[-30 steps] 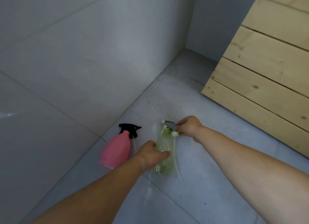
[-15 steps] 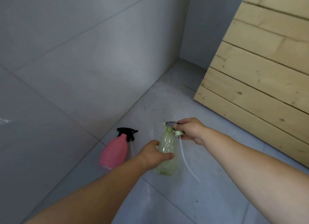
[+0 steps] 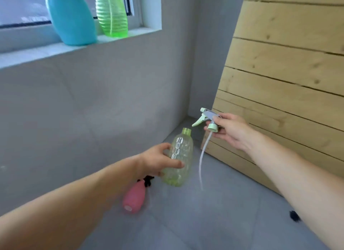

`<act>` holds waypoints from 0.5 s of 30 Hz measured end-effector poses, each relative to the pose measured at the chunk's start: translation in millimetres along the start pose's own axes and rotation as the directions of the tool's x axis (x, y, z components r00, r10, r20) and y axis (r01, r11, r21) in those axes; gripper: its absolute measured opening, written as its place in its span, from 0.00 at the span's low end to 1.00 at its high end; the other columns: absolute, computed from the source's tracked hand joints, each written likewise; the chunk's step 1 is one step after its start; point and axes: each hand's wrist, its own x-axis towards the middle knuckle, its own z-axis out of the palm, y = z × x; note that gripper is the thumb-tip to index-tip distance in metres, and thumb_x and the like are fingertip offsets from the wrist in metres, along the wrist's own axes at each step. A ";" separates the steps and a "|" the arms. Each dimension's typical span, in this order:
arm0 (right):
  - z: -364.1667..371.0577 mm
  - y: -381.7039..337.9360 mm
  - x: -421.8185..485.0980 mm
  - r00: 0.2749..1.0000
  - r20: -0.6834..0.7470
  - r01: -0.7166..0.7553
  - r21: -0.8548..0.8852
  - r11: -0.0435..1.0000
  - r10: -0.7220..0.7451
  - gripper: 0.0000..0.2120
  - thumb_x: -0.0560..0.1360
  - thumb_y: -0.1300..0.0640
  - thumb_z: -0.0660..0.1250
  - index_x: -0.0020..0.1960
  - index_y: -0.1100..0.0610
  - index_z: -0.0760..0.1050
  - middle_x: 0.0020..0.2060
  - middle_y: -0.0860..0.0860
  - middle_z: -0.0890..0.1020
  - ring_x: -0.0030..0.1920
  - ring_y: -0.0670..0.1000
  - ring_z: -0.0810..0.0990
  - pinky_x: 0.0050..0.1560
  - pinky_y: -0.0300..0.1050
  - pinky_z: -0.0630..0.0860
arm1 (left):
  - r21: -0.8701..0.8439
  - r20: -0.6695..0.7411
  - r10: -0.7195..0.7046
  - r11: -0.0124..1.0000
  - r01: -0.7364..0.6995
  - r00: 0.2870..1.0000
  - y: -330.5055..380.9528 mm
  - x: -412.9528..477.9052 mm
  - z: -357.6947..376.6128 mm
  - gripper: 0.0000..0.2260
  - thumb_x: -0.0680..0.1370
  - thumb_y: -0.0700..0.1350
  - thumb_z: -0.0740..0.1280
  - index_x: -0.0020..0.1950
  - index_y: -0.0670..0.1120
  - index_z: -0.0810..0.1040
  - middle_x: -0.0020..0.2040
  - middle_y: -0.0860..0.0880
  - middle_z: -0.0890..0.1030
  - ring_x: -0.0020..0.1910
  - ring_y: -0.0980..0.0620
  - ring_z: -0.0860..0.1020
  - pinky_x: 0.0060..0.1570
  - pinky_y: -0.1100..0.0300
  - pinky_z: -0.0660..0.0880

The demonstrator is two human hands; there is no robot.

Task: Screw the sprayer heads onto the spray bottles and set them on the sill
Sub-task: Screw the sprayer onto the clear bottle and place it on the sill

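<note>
Left forearm: I see it reaching in from the lower left, bare, crossing over the grey floor tiles [image 3: 214,221].
Right forearm: it comes in from the lower right, passing in front of the wooden plank panel [image 3: 283,63].
Dark speck: a small black thing [image 3: 294,215] lies on the floor beside my right forearm; I cannot tell what it is.
Pink bottle: the pink spray bottle [image 3: 134,197] lies on its side on the floor, just below my left hand, with its black sprayer head [image 3: 148,180] on and partly hidden by that hand.
Left grip: my left hand [image 3: 158,163] is wrapped around the lower body of the clear green bottle [image 3: 179,156], thumb across the front, holding it off the floor, tilted, its open neck up and toward the right.
Right grip: my right hand [image 3: 229,131] pinches the pale green sprayer head [image 3: 207,119] at its collar, nozzle pointing left, trigger hanging down.
Dip tube: the white tube [image 3: 202,156] hangs from the collar, outside the bottle, just to its right, curving down toward the floor.
Gap: the sprayer head is near the bottle neck, up and to its right, not touching.
Sill: farther up on the left, the window sill [image 3: 46,52] carries a blue bottle [image 3: 71,16] and a ribbed green bottle [image 3: 112,15], both upright, side by side, their tops cut off by the frame edge.
</note>
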 end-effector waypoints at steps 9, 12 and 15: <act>-16.6 -90.1 -102.9 0.959 -0.186 0.250 0.207 0.946 -0.213 0.05 0.78 0.57 0.68 0.48 0.57 0.81 0.47 0.52 0.87 0.41 0.50 0.83 0.49 0.45 0.81 | 0.005 0.105 0.094 0.995 -0.096 0.990 23.0 -85.9 3.6 0.35 0.62 0.45 0.83 0.66 0.50 0.75 0.65 0.35 0.81 0.62 0.32 0.82 0.61 0.25 0.74; -25.0 -105.1 -121.5 0.919 -0.304 0.339 0.280 0.898 -0.252 0.06 0.78 0.57 0.67 0.44 0.56 0.81 0.47 0.51 0.87 0.40 0.49 0.83 0.46 0.44 0.81 | 0.029 0.097 0.105 0.994 -0.108 0.990 24.3 -94.3 12.7 0.36 0.61 0.46 0.84 0.66 0.52 0.74 0.65 0.35 0.81 0.62 0.32 0.82 0.61 0.25 0.74; -33.7 -112.1 -135.1 0.875 -0.405 0.411 0.327 0.851 -0.266 0.05 0.78 0.57 0.67 0.45 0.53 0.81 0.48 0.51 0.87 0.43 0.50 0.84 0.48 0.44 0.82 | 0.073 0.084 0.105 0.991 -0.111 0.991 24.1 -95.3 16.2 0.37 0.60 0.48 0.85 0.66 0.56 0.74 0.64 0.38 0.82 0.60 0.32 0.83 0.59 0.28 0.78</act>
